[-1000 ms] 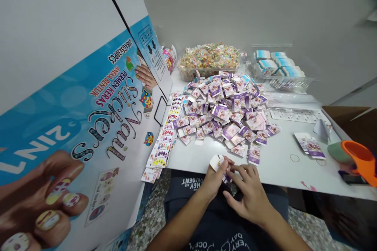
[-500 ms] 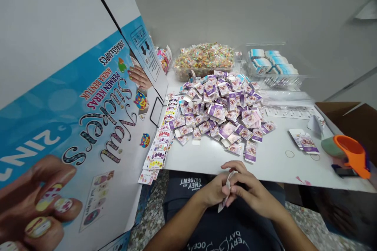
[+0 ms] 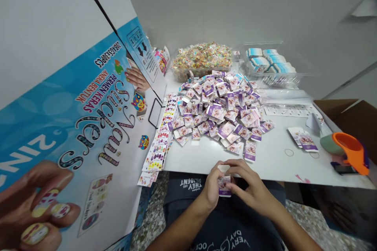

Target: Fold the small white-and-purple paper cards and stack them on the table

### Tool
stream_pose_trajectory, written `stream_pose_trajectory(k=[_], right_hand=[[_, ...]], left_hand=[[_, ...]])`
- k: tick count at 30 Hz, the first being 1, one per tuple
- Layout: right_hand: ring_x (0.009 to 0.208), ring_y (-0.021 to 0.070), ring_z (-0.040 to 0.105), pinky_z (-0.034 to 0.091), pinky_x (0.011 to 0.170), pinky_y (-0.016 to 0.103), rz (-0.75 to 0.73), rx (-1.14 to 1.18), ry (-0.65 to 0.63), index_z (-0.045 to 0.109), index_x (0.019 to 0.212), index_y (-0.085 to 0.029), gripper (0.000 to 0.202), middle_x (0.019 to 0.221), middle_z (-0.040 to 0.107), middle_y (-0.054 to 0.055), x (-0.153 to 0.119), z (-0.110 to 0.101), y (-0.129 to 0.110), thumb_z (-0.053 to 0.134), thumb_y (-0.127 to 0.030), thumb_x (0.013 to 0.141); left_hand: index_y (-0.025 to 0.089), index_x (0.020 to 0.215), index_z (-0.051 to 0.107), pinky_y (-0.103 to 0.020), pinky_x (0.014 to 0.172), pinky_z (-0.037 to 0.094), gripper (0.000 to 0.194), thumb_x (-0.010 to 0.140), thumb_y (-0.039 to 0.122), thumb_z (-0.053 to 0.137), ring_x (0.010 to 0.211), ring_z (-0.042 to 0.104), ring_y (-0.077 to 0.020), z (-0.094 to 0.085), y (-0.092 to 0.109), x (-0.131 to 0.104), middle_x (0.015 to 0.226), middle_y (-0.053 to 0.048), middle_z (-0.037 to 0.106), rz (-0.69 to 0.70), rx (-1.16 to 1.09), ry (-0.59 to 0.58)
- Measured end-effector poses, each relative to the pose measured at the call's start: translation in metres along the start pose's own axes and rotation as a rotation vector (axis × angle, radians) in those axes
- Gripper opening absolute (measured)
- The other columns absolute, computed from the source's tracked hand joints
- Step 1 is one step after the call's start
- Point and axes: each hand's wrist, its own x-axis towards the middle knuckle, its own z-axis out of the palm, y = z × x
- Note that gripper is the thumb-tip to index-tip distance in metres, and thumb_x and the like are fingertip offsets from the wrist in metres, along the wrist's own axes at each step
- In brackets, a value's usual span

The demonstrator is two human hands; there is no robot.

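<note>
Between my hands, just off the table's front edge and above my lap, is a small purple and white printed box [image 3: 224, 186] with its picture side facing up. My left hand [image 3: 211, 185] grips its left side. My right hand [image 3: 246, 180] has its thumb and fingertips closed on the right side and the pale top end. Whether that end flap is folded in, I cannot make out. Beyond my hands lies a big heap of similar small boxes [image 3: 216, 111]. Flat, stacked box blanks [image 3: 303, 139] lie to the right.
A large printed carton [image 3: 97, 98] stands close on the left, beside strips of sticker sheets [image 3: 157, 149]. At the back are a tub of wrapped candies [image 3: 203, 59] and a clear tray of blue-white cards [image 3: 272, 62]. An orange tape dispenser [image 3: 350, 149] sits at right.
The box in my hands has turned from edge-on to face-up and looks opened out. My left hand has shifted slightly left and up; my right fingers have come down over its top.
</note>
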Motion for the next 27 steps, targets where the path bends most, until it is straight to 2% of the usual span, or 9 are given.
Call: stream_pose_trajectory(k=[3,6,8,10,13,16,19,22,27], right_hand=[[0.134,0.0274,0.05,0.046,0.11,0.047,0.042,0.064,-0.094,0.07,0.117,-0.03,0.022,0.143,0.055,0.009,0.004,-0.005,-0.001,0.065,-0.034,0.096],[0.131,0.026,0.051,0.047,0.108,0.046,0.035,0.045,-0.113,0.072,0.111,-0.03,0.017,0.139,0.058,0.008,0.007,-0.006,-0.003,0.062,-0.032,0.098],[0.119,0.0233,0.058,0.052,0.1,0.04,0.012,0.048,-0.08,0.073,0.099,-0.026,0.015,0.125,0.065,0.009,0.007,-0.002,-0.004,0.058,-0.028,0.099],[0.104,0.0206,0.063,0.055,0.089,0.034,-0.004,0.052,0.019,0.07,0.093,-0.023,0.017,0.107,0.069,0.008,0.007,0.006,-0.003,0.055,-0.024,0.1],[0.097,0.0198,0.066,0.056,0.083,0.032,-0.003,-0.003,0.268,0.064,0.116,-0.024,0.02,0.104,0.07,0.007,0.003,0.018,0.002,0.056,-0.019,0.098],[0.104,0.0215,0.067,0.057,0.088,0.035,-0.074,-0.085,0.331,0.054,0.139,-0.026,0.046,0.116,0.071,0.009,0.001,0.026,0.004,0.058,-0.013,0.096],[0.105,0.0222,0.066,0.056,0.091,0.038,-0.172,-0.09,0.288,0.063,0.131,-0.028,0.042,0.116,0.073,0.007,0.002,0.026,0.003,0.057,-0.008,0.094],[0.093,0.0196,0.066,0.056,0.083,0.035,-0.107,-0.026,0.295,0.071,0.115,-0.027,0.028,0.105,0.074,0.006,0.004,0.025,0.001,0.058,-0.012,0.096],[0.086,0.0189,0.068,0.057,0.076,0.031,0.156,0.181,0.358,0.072,0.102,-0.022,0.014,0.096,0.074,0.007,0.004,0.032,0.003,0.062,-0.03,0.096]], left_hand=[[0.015,0.083,0.062,-0.026,0.05,0.042,0.026,0.068,0.033,0.051,0.045,0.052,-0.0145,-0.005,0.003,0.0,0.055,0.0,0.058,-0.116,0.072,-0.077],[0.015,0.076,0.061,-0.026,0.045,0.04,0.03,0.071,0.042,0.051,0.04,0.05,-0.0154,-0.007,0.005,-0.001,0.048,-0.002,0.055,-0.216,0.078,-0.117],[0.015,0.081,0.061,-0.025,0.045,0.04,0.033,0.074,0.046,0.053,0.04,0.049,-0.014,-0.004,0.006,-0.002,0.052,0.0,0.057,-0.211,0.034,-0.096],[0.017,0.087,0.062,-0.025,0.054,0.045,0.029,0.077,0.043,0.058,0.048,0.053,-0.0127,0.0,0.008,-0.003,0.063,0.001,0.061,-0.116,-0.014,-0.043],[0.016,0.088,0.064,-0.025,0.076,0.049,0.019,0.081,0.034,0.064,0.075,0.061,-0.0138,0.004,0.012,-0.004,0.082,-0.001,0.066,0.038,0.02,0.001],[0.015,0.092,0.066,-0.027,0.086,0.048,0.026,0.087,0.041,0.063,0.09,0.062,-0.0178,0.001,0.012,-0.005,0.093,-0.004,0.068,0.096,0.094,-0.017],[0.017,0.09,0.062,-0.026,0.066,0.051,0.035,0.089,0.053,0.062,0.07,0.061,-0.0151,-0.003,0.009,-0.007,0.081,-0.001,0.064,0.05,0.168,-0.008],[0.019,0.084,0.057,-0.023,0.042,0.037,0.044,0.086,0.063,0.062,0.043,0.047,-0.0114,-0.004,0.007,-0.009,0.06,0.004,0.054,-0.031,0.321,-0.013],[0.018,0.074,0.057,-0.022,0.044,0.034,0.057,0.086,0.073,0.056,0.044,0.04,-0.0089,0.001,0.007,-0.009,0.054,0.005,0.045,0.092,0.489,0.064]])
